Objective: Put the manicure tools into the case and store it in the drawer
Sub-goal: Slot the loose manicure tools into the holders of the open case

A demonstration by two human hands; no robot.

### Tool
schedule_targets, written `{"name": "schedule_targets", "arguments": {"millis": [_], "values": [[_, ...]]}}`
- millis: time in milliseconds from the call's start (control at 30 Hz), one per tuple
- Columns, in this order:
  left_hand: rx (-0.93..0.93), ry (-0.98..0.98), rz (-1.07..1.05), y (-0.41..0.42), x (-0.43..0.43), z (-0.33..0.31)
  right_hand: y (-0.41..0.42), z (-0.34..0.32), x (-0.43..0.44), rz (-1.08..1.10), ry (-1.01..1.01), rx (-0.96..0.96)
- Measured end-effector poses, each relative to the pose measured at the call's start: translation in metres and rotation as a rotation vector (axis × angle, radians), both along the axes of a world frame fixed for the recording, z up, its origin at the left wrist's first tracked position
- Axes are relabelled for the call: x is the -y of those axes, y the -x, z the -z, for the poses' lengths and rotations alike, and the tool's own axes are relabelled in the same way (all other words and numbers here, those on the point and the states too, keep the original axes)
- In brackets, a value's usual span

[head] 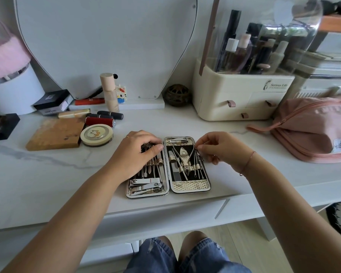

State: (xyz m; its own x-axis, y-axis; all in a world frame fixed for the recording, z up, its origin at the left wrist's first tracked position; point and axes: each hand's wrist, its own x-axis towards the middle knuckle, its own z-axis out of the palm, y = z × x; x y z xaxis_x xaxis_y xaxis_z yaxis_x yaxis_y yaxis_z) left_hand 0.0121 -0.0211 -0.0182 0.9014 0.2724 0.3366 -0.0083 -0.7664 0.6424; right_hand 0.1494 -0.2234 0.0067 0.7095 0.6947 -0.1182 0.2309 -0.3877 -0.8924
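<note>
Left hand (140,152) gripping tools (146,172) in case (189,186), right hand (220,148) seemingly pinching thin tool (199,164), organizer (234,95) labelled "Serious Life"

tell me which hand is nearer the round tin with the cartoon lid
Left. The left hand rests on the case, just right of the round tin; the right hand is at the case's far right edge, farther off.

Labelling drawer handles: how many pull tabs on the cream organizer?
3 pull tabs on the organizer front: upper left, upper right, lower middle. The pink bag overlaps its lower right corner, so another may be hidden.
</note>
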Motion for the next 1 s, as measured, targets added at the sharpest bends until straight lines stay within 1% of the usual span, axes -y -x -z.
{"name": "schedule_targets", "arguments": {"millis": [100,200,233,300,367,500,700,867,933,967,1000], "values": [[0.002,0.0,0.001,0.001,0.0,0.0,-0.001,0.0,0.003,0.088,-0.09,0.024],[0.006,0.0,0.003,0.001,0.001,-0.001,-0.013,-0.003,0.021,0.306,-0.219,0.102],[0.008,-0.001,0.004,0.001,0.001,-0.001,-0.02,-0.003,0.031,0.386,-0.209,0.169],[0.01,-0.005,0.003,0.002,0.001,-0.001,-0.033,-0.003,0.053,0.478,-0.086,0.321],[0.008,-0.007,0.003,0.001,0.002,-0.001,-0.041,-0.004,0.067,0.472,0.075,0.398],[0.006,-0.004,-0.002,0.001,0.001,-0.001,-0.044,-0.004,0.068,0.383,0.276,0.443],[0.002,-0.005,-0.003,0.001,0.002,-0.002,-0.041,-0.007,0.053,0.368,0.461,0.535],[0.004,-0.002,-0.001,0.001,0.002,-0.002,-0.042,-0.01,0.047,0.266,0.616,0.5],[0.006,-0.003,0.001,0.001,0.001,-0.001,-0.039,-0.01,0.044,0.231,0.591,0.507],[0.005,-0.005,0.001,0.001,0.001,-0.001,-0.035,-0.012,0.041,0.223,0.504,0.474],[0.002,-0.005,0.001,0.001,0.001,0.0,-0.031,-0.013,0.037,0.222,0.357,0.378]]}}
